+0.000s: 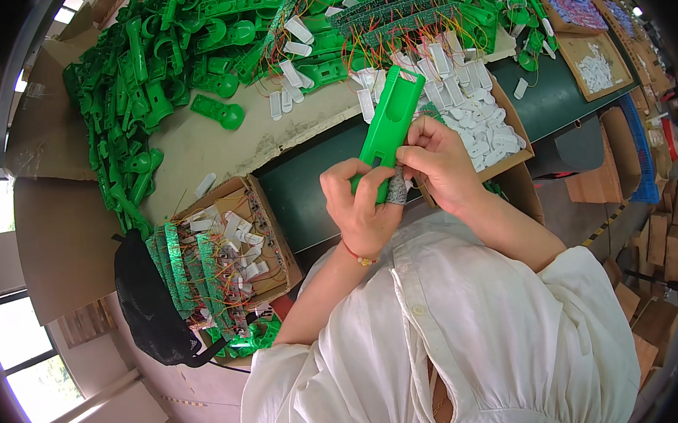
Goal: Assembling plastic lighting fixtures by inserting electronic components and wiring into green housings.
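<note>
While both hands close on its lower end, left hand (361, 207) wrapped round and right hand (435, 161) pinching beside it, the green plastic casing (389, 123) rising beyond them looks light, rigid, best held by its long edges

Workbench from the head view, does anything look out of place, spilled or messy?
Small white plastic pieces lie scattered loose on the cardboard sheet outside the cardboard box that holds the rest. Both hands, left hand and right hand, grip a green plastic housing, which looks intact.
</note>
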`<state>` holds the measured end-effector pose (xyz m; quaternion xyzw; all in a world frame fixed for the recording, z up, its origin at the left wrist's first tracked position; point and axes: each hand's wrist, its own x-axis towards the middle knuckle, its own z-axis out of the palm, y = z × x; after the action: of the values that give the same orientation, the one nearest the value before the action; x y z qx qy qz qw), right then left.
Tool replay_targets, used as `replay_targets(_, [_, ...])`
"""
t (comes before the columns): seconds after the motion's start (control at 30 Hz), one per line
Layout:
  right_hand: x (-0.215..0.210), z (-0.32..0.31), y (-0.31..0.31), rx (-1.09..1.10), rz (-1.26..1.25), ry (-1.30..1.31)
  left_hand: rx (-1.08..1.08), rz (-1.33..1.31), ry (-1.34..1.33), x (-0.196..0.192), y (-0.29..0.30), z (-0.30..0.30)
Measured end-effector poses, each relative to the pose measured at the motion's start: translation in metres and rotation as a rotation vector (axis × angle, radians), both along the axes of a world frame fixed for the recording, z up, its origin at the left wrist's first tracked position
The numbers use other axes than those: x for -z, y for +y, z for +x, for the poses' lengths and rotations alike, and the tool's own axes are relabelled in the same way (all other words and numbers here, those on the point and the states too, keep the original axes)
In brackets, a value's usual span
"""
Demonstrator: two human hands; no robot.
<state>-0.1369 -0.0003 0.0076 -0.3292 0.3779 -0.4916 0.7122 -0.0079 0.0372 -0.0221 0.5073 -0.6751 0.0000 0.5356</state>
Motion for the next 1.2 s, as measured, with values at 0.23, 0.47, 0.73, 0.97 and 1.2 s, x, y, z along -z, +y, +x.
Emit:
replay_targets(0.23, [-0.009,-0.027,-0.012,-0.123,-0.188,0.192,0.017,0.221,0.305,0.002,-0.008,0.026])
replay_targets(0.47, [0.019,-0.102,-0.023,-0.037,-0.45,1.014,0.191,0.54,1.308,0.009,-0.01,0.085])
replay_targets(0.73, [0.029,-0.094,-0.008,-0.2,-0.551,1.234,0.528,0.71,1.394,0.011,0.001,0.056])
replay_targets(0.97, [0.03,-0.065,-0.013,-0.197,-0.785,1.424,0.48,0.81,1.222,0.001,0.0,0.043])
replay_targets(1.2, [0.035,-0.055,-0.019,-0.212,-0.944,1.551,0.517,0.859,1.271,0.001,0.001,0.036])
